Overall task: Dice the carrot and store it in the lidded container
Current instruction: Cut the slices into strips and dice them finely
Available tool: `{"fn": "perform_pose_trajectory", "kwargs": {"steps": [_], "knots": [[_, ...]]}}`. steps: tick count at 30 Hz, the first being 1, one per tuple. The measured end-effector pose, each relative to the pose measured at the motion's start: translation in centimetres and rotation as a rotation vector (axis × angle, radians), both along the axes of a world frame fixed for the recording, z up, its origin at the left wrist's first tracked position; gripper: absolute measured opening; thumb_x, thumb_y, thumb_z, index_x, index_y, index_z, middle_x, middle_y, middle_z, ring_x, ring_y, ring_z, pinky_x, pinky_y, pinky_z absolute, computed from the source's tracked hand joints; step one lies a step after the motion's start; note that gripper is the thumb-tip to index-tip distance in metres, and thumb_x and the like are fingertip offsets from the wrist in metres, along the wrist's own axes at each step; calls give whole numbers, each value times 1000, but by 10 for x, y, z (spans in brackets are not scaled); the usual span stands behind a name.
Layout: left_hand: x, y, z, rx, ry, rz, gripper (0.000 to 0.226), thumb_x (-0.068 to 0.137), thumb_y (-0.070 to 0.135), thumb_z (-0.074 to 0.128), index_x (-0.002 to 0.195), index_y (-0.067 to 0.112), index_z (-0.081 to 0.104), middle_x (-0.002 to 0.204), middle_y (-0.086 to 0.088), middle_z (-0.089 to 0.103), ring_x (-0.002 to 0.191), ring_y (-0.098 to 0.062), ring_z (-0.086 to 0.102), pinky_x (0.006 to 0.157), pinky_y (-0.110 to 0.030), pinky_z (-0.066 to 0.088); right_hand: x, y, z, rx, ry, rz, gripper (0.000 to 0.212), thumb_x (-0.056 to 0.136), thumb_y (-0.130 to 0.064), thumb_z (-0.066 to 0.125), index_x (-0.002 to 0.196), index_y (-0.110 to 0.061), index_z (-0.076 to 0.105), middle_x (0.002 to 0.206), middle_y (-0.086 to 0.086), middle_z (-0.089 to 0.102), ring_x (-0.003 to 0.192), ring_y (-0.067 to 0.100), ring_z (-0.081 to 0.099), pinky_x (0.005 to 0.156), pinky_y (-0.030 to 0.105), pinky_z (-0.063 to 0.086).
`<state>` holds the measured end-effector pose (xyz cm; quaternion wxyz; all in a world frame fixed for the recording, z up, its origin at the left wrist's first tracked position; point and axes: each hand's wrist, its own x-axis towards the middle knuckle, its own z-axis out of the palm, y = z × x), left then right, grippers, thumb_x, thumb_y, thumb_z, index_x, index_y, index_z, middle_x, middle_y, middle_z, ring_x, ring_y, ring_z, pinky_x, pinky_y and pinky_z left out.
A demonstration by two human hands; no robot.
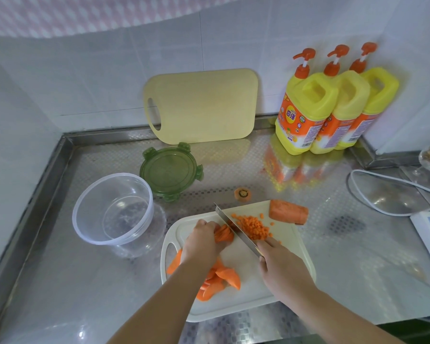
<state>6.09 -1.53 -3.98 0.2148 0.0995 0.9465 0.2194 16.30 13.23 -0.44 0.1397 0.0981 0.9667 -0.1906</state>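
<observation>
at the left the clear plastic container (90, 232) stands empty on the steel table (345, 264), and its green lid (170, 171) lies off, just behind it, so nothing is stored yet. on the white cutting board (246, 296) the left grip (202, 240) presses with curled fingers on a bunch of carrot strips (224, 234), and a heap of uncut carrot slabs (221, 276) waits nearer the person, partly under that forearm. the knife (236, 232) meets the strips' end; right of the blade lies a small pile of diced carrot (255, 225). the right grip (281, 261) is clenched round the knife handle. at the board's far right corner rests a thick carrot chunk (288, 211), still whole. by my judgement dicing is under halfway: strips, slabs and chunk remain, then filling and lidding.
</observation>
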Motion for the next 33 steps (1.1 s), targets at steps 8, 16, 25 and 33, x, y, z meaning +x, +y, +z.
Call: {"fn": "perform_pose_trajectory", "kwargs": {"steps": [8, 16, 25, 33], "knots": [[-2, 2, 0, 37, -16, 23, 36, 81, 38, 69, 112, 19, 65, 108, -3, 60, 95, -20, 60, 72, -26, 44, -1, -1, 0, 9, -6, 8, 26, 98, -20, 35, 119, -22, 49, 116, -10, 49, 89, 12, 54, 69, 24, 44], [7, 6, 8, -37, 16, 2, 44, 86, 39, 63, 125, 21, 52, 119, 0, 48, 101, -23, 59, 83, -35, 51, 0, 0, 4, 8, 43, 3, 38, 98, -19, 34, 135, -28, 40, 125, -14, 46, 88, 10, 57, 64, 18, 37], [13, 6, 10, -29, 68, 13, 30, 93, 37, 56, 115, 16, 58, 112, -2, 51, 96, -24, 60, 78, -33, 50, 3, -14, 15, 90, -47, 61, 46, 97, -12, 36, 141, -24, 27, 134, -8, 40, 93, 19, 61, 71, 28, 48], [14, 5, 4, -41, 97, 8, 28, 95, 35, 53, 113, 15, 60, 115, -2, 53, 88, -18, 58, 67, -13, 43, 5, -22, 15, 146, -92, 90, 47, 96, -10, 41, 140, -20, 26, 128, -4, 44, 92, 18, 61, 64, 24, 41]]}}
